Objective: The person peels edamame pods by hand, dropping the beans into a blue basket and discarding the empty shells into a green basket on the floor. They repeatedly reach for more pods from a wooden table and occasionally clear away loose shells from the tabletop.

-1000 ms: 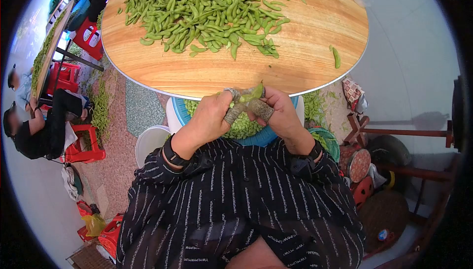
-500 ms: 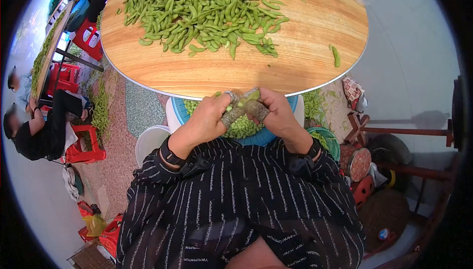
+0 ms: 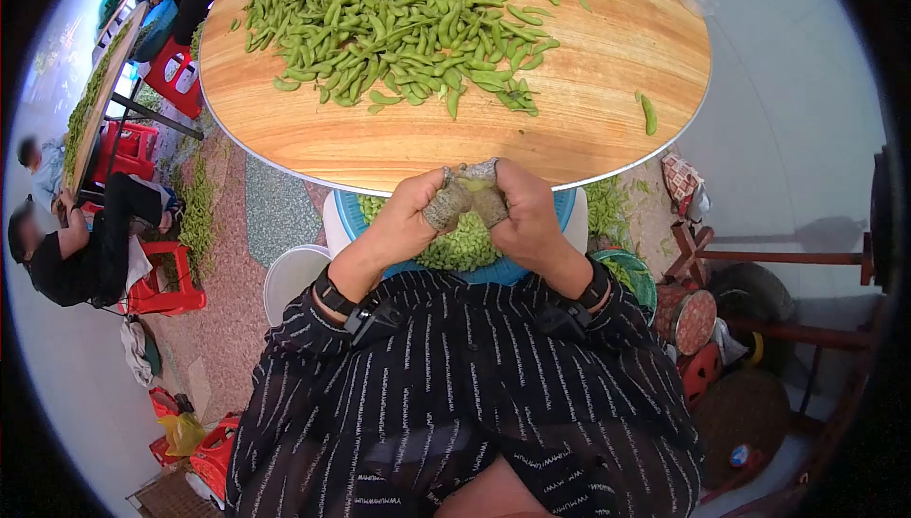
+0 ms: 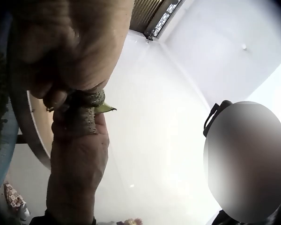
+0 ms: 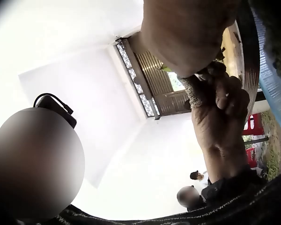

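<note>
Both hands meet over a blue basin (image 3: 569, 205) of shelled green beans (image 3: 460, 245), just off the table's near edge. My left hand (image 3: 403, 224) and right hand (image 3: 536, 224) have curled fingers with grey-speckled wraps on thumbs and forefingers. Between them they pinch a green pod (image 3: 469, 185), mostly covered by the wraps; its pointed tip (image 4: 106, 108) sticks out in the left wrist view. A large heap of green pods (image 3: 399, 25) lies on the round wooden table (image 3: 607, 82) beyond the hands.
A white bucket (image 3: 292, 276) stands left of the basin and a green basket (image 3: 631, 276) right of it. One loose pod (image 3: 648, 114) lies at the table's right. Red stools (image 3: 166, 281) and seated people are at the left; wooden furniture (image 3: 778, 256) stands at the right.
The hands have stayed together over the basin while their fingers shifted round the pod, which now shows less between them. The head view has moved very slightly.
</note>
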Demonstrator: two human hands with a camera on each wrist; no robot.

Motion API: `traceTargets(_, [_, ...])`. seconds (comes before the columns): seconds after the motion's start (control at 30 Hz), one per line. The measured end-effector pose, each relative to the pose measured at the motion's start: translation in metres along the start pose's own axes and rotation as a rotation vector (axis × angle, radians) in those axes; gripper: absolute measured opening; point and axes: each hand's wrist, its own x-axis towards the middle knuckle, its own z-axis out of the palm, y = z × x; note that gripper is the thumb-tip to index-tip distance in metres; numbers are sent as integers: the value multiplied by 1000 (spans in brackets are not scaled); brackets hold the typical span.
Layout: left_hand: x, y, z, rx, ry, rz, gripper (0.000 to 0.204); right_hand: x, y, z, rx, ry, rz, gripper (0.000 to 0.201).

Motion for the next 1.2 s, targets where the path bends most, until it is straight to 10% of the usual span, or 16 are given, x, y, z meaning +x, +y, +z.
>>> traceTargets(0.47, [-3,0,0,-263,-116,-92,18,-3,-4,-2,31,41,-8,20])
traceTargets(0.83, [1,10,1,-108,-133,-169,14,-9,9,-12,1040,-190,570,12])
traceTargets(1.2, [-1,9,-3,554,13,290,17,-8,-5,-6,783,-107,401,15])
